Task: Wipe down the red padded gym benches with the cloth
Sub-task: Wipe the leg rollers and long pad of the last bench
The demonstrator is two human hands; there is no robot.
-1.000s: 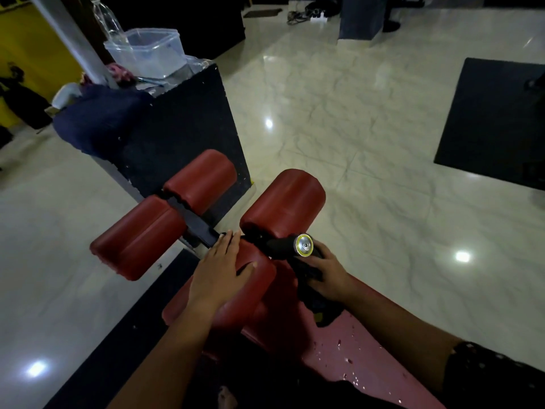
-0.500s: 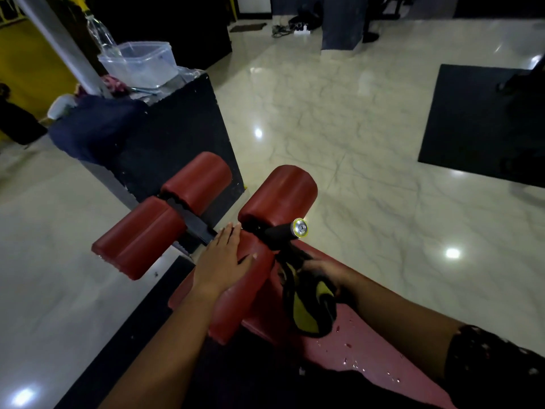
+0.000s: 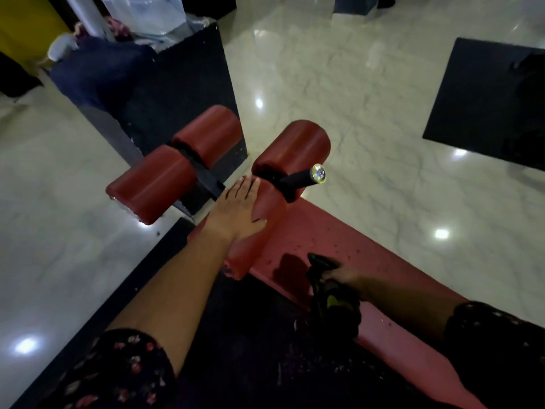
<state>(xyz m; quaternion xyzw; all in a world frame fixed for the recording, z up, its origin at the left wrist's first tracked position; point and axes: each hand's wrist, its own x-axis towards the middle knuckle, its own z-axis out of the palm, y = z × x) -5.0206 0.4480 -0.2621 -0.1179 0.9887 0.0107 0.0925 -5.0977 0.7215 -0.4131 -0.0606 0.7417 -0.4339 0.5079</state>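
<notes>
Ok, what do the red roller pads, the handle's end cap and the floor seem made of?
Roller pads: probably vinyl over foam, smooth with dull sheen. End cap: polished metal, judging by its bright glint. Floor: glossy veined marble or tile, mirroring light spots.

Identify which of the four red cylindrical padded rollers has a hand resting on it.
The nearest red cylindrical roller, beside the black handle with the shiny end cap. The left hand lies flat on it; the other three are bare.
</notes>
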